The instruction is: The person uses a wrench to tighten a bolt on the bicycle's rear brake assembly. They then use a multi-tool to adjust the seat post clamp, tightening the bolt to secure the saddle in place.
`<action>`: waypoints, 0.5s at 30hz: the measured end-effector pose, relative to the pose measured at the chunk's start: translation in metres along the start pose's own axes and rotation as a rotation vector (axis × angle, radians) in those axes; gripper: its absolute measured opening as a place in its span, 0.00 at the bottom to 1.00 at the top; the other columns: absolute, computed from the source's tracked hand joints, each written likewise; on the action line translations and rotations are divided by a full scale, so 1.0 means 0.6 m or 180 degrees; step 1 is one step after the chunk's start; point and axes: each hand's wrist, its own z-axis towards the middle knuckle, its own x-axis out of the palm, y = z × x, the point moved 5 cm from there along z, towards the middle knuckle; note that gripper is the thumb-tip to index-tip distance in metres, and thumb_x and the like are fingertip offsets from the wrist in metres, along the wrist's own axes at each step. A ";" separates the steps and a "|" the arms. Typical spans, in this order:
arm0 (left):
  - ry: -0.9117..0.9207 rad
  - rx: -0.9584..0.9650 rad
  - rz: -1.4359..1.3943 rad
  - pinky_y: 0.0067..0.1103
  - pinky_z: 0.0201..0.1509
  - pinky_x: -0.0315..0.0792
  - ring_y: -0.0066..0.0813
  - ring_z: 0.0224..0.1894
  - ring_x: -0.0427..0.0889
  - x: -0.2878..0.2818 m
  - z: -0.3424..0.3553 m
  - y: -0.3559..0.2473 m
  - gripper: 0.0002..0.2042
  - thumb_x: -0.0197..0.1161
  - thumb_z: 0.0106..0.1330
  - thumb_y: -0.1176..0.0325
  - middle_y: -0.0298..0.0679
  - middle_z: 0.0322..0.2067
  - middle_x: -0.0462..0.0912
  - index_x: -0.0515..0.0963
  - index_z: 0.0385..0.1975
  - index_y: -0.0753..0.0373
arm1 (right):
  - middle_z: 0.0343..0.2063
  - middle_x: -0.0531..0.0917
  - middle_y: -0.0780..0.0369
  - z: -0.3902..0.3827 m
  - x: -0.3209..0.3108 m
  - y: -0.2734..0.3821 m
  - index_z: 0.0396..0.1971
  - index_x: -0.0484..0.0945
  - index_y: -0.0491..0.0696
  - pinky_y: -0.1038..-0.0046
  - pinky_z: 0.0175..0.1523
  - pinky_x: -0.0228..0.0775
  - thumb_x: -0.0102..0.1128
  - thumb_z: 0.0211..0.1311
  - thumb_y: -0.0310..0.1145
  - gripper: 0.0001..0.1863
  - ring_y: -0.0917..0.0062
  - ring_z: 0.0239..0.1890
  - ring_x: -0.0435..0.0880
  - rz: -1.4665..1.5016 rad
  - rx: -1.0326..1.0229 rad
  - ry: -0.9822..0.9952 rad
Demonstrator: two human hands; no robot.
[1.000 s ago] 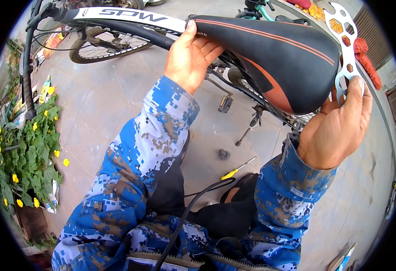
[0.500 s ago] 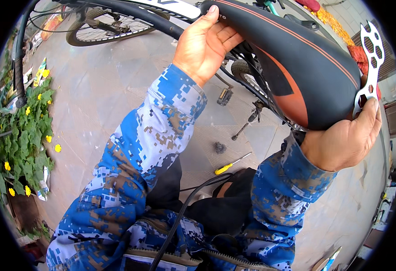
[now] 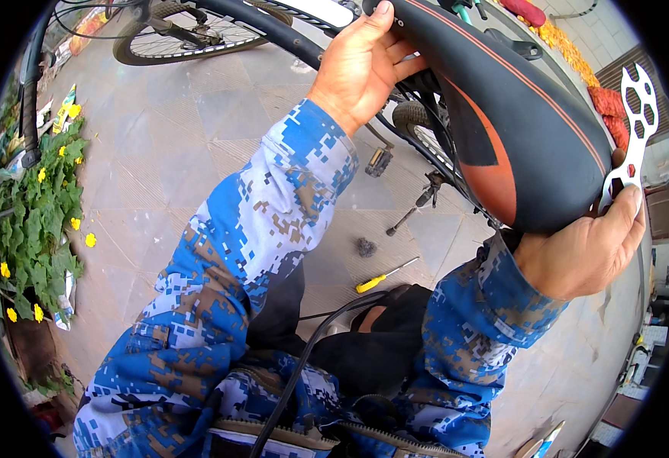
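Observation:
A black bicycle saddle (image 3: 521, 114) with orange side panels and thin orange lines spans the upper right, its nose toward the upper middle. My left hand (image 3: 365, 69) is closed round the nose, thumb on top and fingers underneath. At the broad rear end, my right hand (image 3: 583, 256) pinches a flat silver multi-hole wrench (image 3: 640, 114) between thumb and fingers. The wrench points up beside the saddle, and this hand lies against the saddle's rear edge. Below the saddle, the bicycle frame (image 3: 273, 32) shows in part; the saddle's underside is hidden.
The bicycle's front wheel (image 3: 197, 46), pedal (image 3: 379, 162) and kickstand (image 3: 418, 202) are beyond my arms. A yellow-handled screwdriver (image 3: 373, 284) and a dark fuzzy clump (image 3: 365, 246) lie on the tiled floor. Leafy plants with yellow flowers (image 3: 37, 221) line the left. A black cable (image 3: 296, 382) crosses my lap.
My left hand and the saddle's nose have shifted slightly right in view. The wrench and my right hand sit a little lower. Both holds are the same.

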 end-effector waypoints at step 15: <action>0.0185 -0.0092 -0.0227 0.32 0.58 0.72 0.35 0.52 0.79 -0.008 0.033 0.015 0.16 0.53 0.74 0.59 0.41 0.49 0.81 0.73 0.52 0.64 | 0.36 0.81 0.54 -0.009 0.003 0.003 0.46 0.74 0.41 0.66 0.38 0.85 0.51 0.71 0.36 0.13 0.66 0.36 0.86 0.0010 -0.0191 0.0168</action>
